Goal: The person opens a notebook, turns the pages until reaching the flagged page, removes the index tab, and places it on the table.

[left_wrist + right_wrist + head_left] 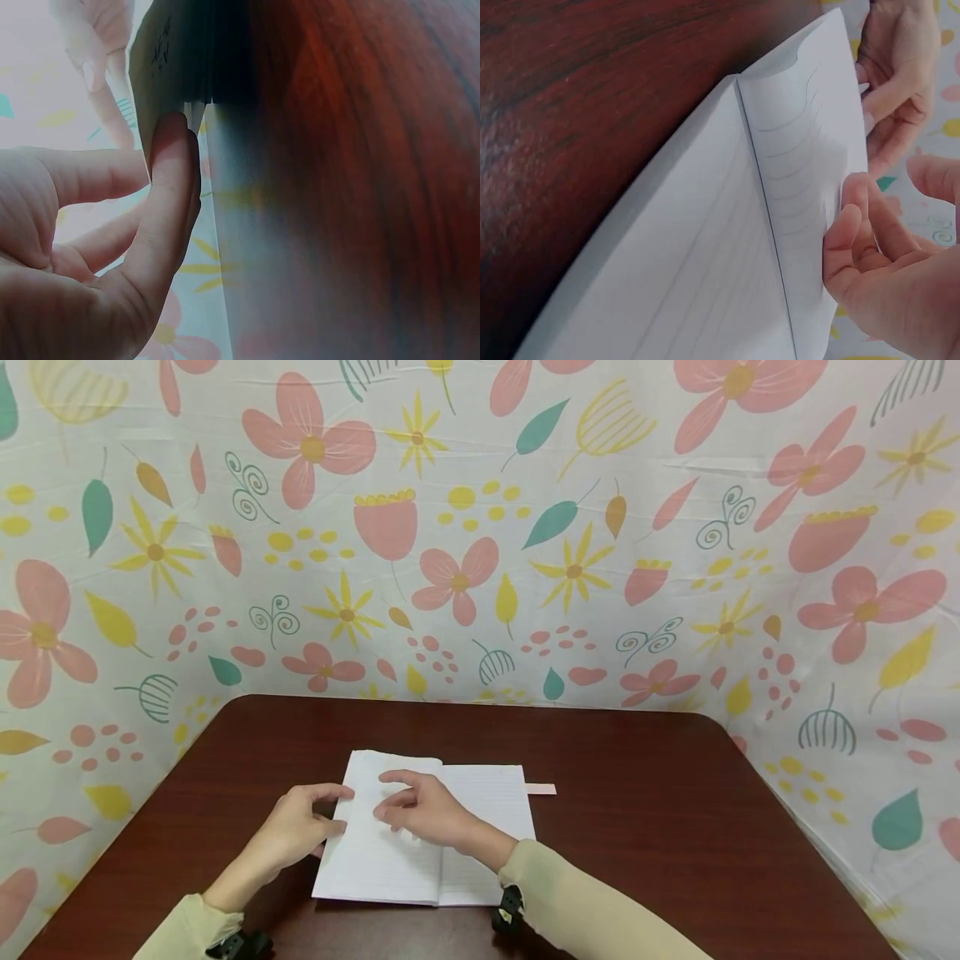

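Note:
An open notebook (487,797) with white lined pages lies on the dark table. My left hand (288,827) holds its left edge, with fingers both over and under it. Seen in the left wrist view, the cover's underside (169,64) bears some dark writing and is pinched between the fingers. Over the left page is my right hand (427,810), its fingers loosely bent and nothing held in them. In the right wrist view, its fingertips (844,225) appear to touch the page, which curves up near the spine.
A pale pink strip (542,789) sticks out past the notebook's right edge. The dark reddish-brown table (637,793) extends around the notebook. Behind it and at both sides hangs a white cloth (480,610) printed with flowers and leaves.

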Motion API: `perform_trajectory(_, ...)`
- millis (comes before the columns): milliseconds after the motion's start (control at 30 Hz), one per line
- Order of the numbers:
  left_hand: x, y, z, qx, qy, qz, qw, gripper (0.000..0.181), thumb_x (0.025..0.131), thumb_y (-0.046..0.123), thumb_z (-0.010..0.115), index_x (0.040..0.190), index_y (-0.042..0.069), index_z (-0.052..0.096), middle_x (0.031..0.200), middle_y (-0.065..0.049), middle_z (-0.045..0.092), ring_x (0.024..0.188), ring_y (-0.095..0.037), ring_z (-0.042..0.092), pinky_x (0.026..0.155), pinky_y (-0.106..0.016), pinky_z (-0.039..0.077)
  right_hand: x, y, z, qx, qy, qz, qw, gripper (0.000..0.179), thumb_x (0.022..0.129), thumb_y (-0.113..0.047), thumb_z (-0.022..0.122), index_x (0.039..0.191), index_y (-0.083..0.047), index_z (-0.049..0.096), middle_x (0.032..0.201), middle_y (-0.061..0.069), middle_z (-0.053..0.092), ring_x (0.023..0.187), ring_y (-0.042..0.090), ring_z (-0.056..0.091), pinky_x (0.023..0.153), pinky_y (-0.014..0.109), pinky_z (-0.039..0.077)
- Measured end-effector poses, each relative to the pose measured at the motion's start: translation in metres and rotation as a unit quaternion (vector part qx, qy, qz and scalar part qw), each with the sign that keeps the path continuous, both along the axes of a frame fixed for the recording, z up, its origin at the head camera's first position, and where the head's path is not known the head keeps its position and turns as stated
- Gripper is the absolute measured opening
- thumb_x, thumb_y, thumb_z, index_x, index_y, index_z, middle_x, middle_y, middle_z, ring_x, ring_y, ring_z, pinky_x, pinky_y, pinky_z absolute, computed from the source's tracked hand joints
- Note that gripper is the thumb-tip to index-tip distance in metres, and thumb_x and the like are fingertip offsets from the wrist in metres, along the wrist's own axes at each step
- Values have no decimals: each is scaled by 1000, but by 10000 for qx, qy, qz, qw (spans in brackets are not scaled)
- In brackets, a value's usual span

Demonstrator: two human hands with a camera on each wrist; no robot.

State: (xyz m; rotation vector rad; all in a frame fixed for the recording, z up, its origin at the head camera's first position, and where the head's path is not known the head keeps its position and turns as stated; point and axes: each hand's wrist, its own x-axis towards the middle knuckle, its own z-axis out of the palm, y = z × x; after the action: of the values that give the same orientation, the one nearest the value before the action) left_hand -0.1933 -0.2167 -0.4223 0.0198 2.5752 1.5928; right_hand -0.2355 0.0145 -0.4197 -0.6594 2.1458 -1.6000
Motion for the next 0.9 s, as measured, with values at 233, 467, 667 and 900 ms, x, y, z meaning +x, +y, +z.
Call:
perform_trajectory(233,-1,1,0,-35,132,45,9999,37,96,-1,71,133,-1,66,129,-24,64,82,-25,73,57,-42,62,1,-3,-2,114,2,-7,9999,50,99,-15,74,146,-6,59,107,4,78,82,16,72,71,27,51)
perform_trajectory(467,-1,0,-1,-70,130,17,9999,51,89,-1,80,137,-1,63,131,-26,62,79,-24,73,58,-43,61,1,-4,-2,200,4,19,9998,49,100,-17,74,146,-7,60,109,5,78,83,15,72,71,27,51)
perform_trajectory(667,-1,-1,-3,-136,123,11,9998,51,85,-5,81,134,0,66,133,-27,59,80,-24,74,60,-43,61,2,-2,2,129,161,113,9997,46,100,-16,74,143,-6,62,108,4,78,85,16,73,69,26,51)
perform_trajectory(900,0,-1,-3,-99,126,6,9999,46,86,-6,80,131,0,68,132,-26,60,80,-24,74,59,-43,61,3,23,10,590,967,333,9930,48,98,-14,76,143,-6,62,103,-5,75,84,12,70,69,25,55)
